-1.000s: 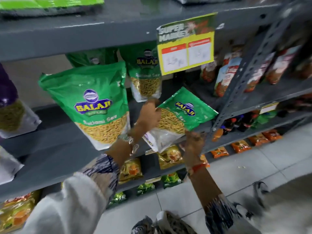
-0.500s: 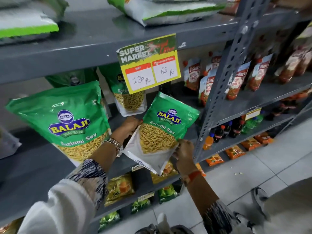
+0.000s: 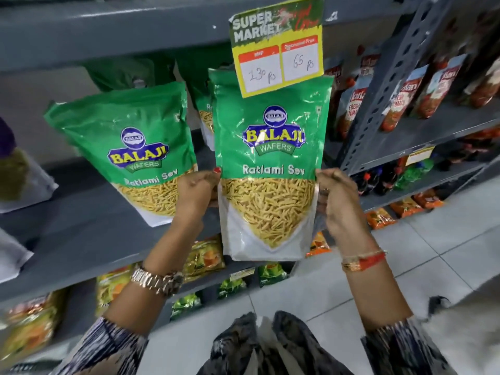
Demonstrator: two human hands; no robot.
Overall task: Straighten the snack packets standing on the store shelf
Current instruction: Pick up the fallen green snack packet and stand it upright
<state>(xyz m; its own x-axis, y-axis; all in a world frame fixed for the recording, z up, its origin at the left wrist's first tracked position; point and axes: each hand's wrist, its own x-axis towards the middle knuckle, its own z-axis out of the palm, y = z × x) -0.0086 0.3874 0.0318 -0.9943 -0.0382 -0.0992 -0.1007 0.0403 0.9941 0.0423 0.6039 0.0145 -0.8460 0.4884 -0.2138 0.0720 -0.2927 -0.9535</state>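
A green Balaji Ratlami Sev packet [image 3: 272, 169] is held upright in front of the grey shelf [image 3: 89, 228], its lower end hanging past the shelf's front edge. My left hand [image 3: 198, 190] grips its left edge and my right hand [image 3: 338, 204] grips its right edge. A second, same packet [image 3: 130, 147] stands on the shelf to the left, leaning a little. More green packets [image 3: 203, 109] stand behind, mostly hidden.
A yellow price tag [image 3: 278, 47] hangs from the upper shelf over the held packet's top. A perforated steel upright [image 3: 384, 98] stands right, with tomato-snack packets [image 3: 405, 96] beyond. Lower shelves hold small packets [image 3: 203, 258]. Tiled floor [image 3: 433, 253] lies below.
The packet was tilted with its top to the right; both hands have turned it upright and now hold it by its two side edges. The view has moved closer.
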